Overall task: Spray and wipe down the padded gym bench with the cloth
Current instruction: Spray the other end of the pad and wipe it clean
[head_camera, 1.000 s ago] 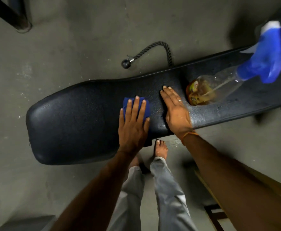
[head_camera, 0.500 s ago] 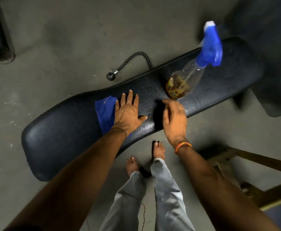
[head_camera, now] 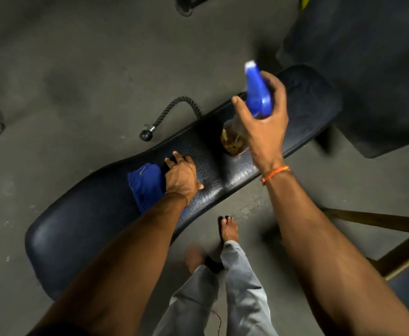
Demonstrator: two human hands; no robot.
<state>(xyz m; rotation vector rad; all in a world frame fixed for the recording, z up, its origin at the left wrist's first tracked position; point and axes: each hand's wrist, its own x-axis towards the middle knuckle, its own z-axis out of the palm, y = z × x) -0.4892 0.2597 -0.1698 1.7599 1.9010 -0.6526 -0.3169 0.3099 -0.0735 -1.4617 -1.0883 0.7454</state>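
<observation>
Head view: your right hand is wrapped around the blue trigger head of the spray bottle, thumb out to the left, fingers curled over the far side. The bottle's clear body with amber liquid sits under your palm; whether its base touches the counter, can't tell. An orange thread band is on that wrist. Your left hand is palm down on the counter, fingers spread flat, thumb pointing right, its edge over the right side of the blue cloth. Cloth lies crumpled on the pad, mid-length, partly under your left forearm. Not gripped, just pressed at the edge. Counter is the black padded bench, running diagonally from lower left to upper right; bottle sits right of the cloth, well apart from it. Behind the pad on the floor: a black rope handle with a rubber ball end, near the far edge. Your bare feet and grey trousers are on the near side. Wooden frame at lower right, dark mat upper right.
</observation>
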